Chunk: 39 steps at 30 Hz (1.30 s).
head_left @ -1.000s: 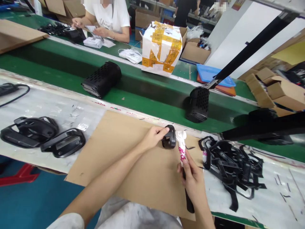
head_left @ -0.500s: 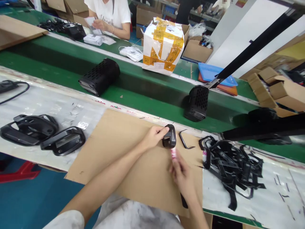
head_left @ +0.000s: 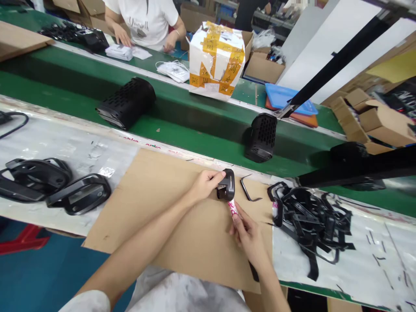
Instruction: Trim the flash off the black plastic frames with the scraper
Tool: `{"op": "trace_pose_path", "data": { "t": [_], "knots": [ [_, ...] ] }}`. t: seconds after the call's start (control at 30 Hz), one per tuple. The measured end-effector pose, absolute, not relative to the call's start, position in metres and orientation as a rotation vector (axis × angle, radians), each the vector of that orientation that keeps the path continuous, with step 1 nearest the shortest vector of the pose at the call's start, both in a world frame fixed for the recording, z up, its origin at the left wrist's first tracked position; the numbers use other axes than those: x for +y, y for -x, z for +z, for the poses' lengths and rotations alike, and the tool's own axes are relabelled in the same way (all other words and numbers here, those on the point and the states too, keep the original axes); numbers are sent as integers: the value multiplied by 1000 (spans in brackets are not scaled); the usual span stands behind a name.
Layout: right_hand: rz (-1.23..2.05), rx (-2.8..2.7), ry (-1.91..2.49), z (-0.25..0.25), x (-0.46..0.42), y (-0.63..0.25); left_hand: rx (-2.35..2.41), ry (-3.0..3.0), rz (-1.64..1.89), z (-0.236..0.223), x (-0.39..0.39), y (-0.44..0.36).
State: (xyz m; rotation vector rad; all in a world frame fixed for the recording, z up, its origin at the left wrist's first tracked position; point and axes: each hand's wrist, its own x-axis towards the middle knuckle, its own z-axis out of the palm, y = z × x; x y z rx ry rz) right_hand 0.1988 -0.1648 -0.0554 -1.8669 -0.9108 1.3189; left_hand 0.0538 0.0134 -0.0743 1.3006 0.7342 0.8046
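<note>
My left hand [head_left: 205,185] is closed on a small black plastic part [head_left: 226,185], pressing it onto a sheet of brown cardboard [head_left: 156,203]. My right hand [head_left: 248,236] grips a black-handled tool wrapped in white and pink tape [head_left: 233,209], its tip touching the lower edge of the part. A thin bent black sliver [head_left: 247,192] lies on the cardboard just right of the part.
A heap of black plastic offcuts [head_left: 308,221] lies to the right. Two black frames [head_left: 55,186] lie at left. Black perforated housings [head_left: 125,104] [head_left: 261,136] sit on the green conveyor [head_left: 195,138]. Beyond it stand a taped box [head_left: 216,60] and a seated person [head_left: 146,21].
My right hand pulled the taped tool from the part's right side down below it. A thin black sliver now lies beside the part. The housings on the belt shifted slightly left.
</note>
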Motion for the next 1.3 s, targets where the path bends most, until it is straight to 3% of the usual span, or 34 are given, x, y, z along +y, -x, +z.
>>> {"op": "trace_pose_path", "data": {
  "t": [0.2,0.4,0.57,0.7,1.13,1.3],
  "knots": [
    [1118,-816,1871,-48,-167,-195,736,-1300,794,-72,13,-53],
    [1329,-839,1845,-53,-169,-188,738,-1300,803,-74,15,-52],
    [1116,-772,1873,-48,-170,-189,744,-1295,783,-73,15,-53],
    [1311,-882,1881,-54,-172,-192,733,-1302,808,-73,15,-53],
    [1185,-855,1891,-59,-176,-191,749,-1275,772,-71,15,-55],
    [1374,-885,1820,-51,-169,-202,758,-1247,786,-72,16,-55]
  ]
}}
